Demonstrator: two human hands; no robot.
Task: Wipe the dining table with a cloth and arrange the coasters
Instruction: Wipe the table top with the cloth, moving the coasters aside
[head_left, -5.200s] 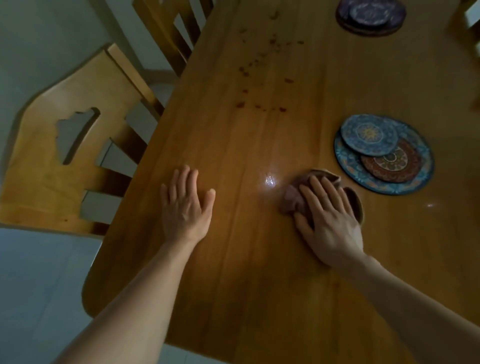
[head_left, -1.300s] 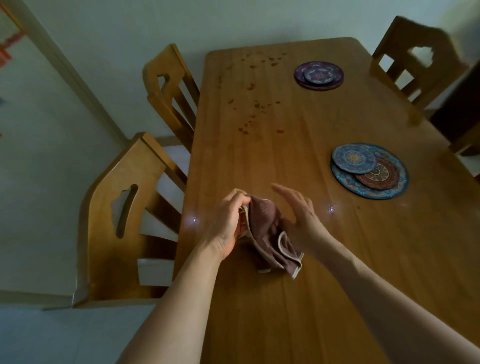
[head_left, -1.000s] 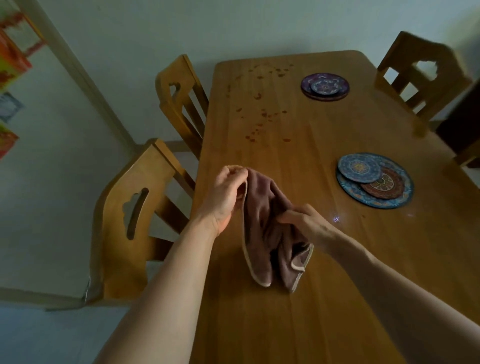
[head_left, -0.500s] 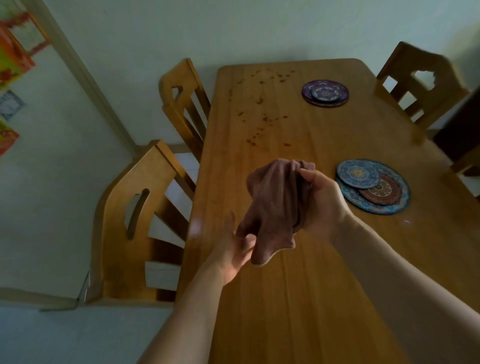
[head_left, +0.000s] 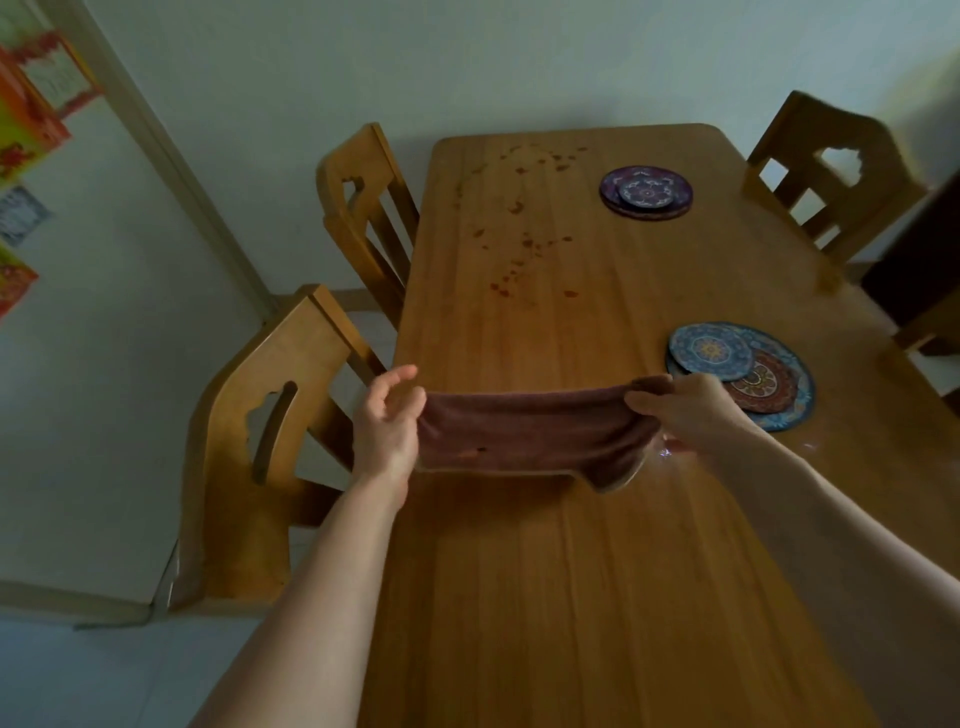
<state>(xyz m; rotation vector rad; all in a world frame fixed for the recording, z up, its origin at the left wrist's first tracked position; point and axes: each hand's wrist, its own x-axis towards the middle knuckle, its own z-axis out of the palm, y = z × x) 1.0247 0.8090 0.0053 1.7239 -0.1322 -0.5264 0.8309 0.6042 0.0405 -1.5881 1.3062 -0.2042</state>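
A brown cloth (head_left: 524, 434) hangs stretched wide above the wooden dining table (head_left: 545, 597). My left hand (head_left: 387, 426) pinches its left corner and my right hand (head_left: 685, 410) grips its right corner. Reddish-brown stains (head_left: 519, 244) speckle the table's far left part. Blue and red patterned coasters (head_left: 748, 374) lie overlapped on a larger round blue mat at the right, just behind my right hand. A purple coaster stack (head_left: 647, 192) sits near the far end.
Two wooden chairs (head_left: 260, 441) (head_left: 363, 218) stand along the table's left side, and another chair (head_left: 831, 171) at the far right. A dark piece of furniture (head_left: 919, 270) is at the right edge. A wall closes the far end.
The cloth was bunched between both hands half a second ago. Now my hands have moved apart and the cloth is spread out flat between them.
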